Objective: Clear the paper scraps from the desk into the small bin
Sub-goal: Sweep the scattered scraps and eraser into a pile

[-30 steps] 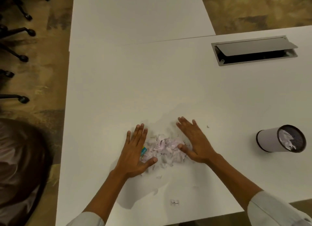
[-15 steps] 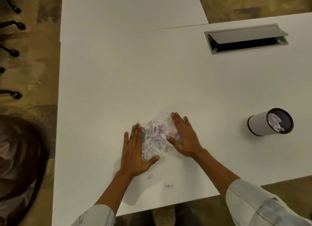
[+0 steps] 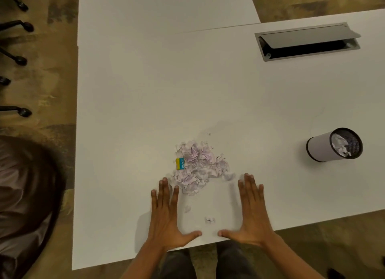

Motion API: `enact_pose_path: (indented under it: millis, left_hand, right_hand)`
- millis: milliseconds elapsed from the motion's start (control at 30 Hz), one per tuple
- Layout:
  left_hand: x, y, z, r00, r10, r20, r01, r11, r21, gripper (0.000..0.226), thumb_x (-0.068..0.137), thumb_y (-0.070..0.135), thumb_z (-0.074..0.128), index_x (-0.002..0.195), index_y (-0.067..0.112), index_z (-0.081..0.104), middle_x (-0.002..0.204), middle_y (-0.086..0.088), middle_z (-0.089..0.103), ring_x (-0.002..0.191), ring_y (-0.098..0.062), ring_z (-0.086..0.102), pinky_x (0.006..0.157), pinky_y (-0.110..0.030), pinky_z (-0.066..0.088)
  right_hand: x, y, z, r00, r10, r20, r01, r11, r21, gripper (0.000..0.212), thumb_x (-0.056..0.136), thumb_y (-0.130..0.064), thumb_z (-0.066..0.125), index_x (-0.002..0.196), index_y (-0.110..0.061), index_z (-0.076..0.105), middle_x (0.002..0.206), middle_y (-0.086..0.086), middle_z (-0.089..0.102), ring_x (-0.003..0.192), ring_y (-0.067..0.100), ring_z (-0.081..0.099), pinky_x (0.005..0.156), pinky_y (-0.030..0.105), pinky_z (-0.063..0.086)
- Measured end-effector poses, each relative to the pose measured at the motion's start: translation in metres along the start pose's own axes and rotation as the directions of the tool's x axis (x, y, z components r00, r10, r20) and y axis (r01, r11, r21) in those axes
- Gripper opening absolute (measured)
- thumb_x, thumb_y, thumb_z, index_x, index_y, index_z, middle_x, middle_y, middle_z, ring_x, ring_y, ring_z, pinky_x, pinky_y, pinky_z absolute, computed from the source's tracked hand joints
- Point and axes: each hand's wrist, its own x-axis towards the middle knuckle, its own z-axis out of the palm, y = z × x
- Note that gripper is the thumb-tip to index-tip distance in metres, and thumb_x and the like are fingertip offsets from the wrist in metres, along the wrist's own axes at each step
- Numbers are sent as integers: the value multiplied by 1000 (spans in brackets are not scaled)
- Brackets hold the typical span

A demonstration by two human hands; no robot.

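Both hands are flat on the white desk [image 3: 133, 116] near its front edge, palms down, fingers straight and spread, thumbs pointing at each other, gripping nothing. The left hand [image 3: 166, 218] has its fingertips right at the lower left edge of the pile of paper scraps [image 3: 198, 164], the right hand [image 3: 251, 214] sits just below the pile's lower right corner. The pile is crumpled pale bits bunched together, with a little yellow and blue packet [image 3: 180, 163] tucked against its left side. 1 stray scrap [image 3: 210, 220] lies between the 2 hands, another tiny one [image 3: 187, 208] is near the left fingers. The small bin [image 3: 320, 147] stands well off to the right, with some crumpled paper already inside. A cable hatch [image 3: 308, 41] sits open at the far right.
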Motion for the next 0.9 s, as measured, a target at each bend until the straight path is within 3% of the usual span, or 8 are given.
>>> enact_pose_path:
  millis: [267, 467, 600, 767, 900]
  left_hand:
    - [52, 4, -6, 997, -38, -67, 37, 999, -15, 145, 48, 92, 57, 150, 2, 5, 160, -24, -1, 148, -42, 0, 117, -64, 8]
    - [105, -2, -39, 995, -7, -98, -1, 997, -77, 143, 51, 83, 65, 150, 5, -2, 160, -21, -4, 150, -33, -6, 121, -57, 10]
    - [121, -5, -67, 993, 120, -15, -120, 988, -93, 141, 50, 78, 67, 151, 8, -1, 161, -16, -9, 150, -28, -8, 123, -52, 10]
    - [122, -9, -87, 949, 237, 210, -252, 967, 46, 129, 56, 77, 68, 151, 30, -5, 161, -8, -15, 150, -26, -9, 123, -41, 8]
    - [118, 1, -80, 948, 189, 258, -240, 953, 183, 103, 74, 63, 65, 150, 36, 2, 163, -7, -4, 150, -29, 6, 120, -43, 26]
  right_hand:
    - [75, -33, 9, 996, 65, -61, -64, 998, 21, 149, 49, -98, 52, 154, -3, 7, 162, 23, -1, 151, 39, 1, 118, 64, 4]
    - [128, -36, -5, 994, -19, -108, 30, 994, 101, 135, 62, -90, 52, 154, -4, 3, 163, 19, 2, 152, 31, 2, 120, 62, 5]
    - [143, -38, -18, 989, -127, -73, 135, 982, 132, 130, 64, -83, 59, 155, -8, 5, 164, 14, 0, 153, 25, -1, 120, 60, 9]
    - [145, -37, -39, 964, -248, 96, 248, 969, 9, 114, 71, -80, 56, 156, -26, 3, 165, 6, -8, 152, 27, 4, 122, 46, 20]
    - [144, -47, -40, 950, -224, 217, 258, 956, -143, 91, 86, -54, 62, 155, -24, 10, 166, 6, 1, 150, 32, 15, 116, 48, 30]
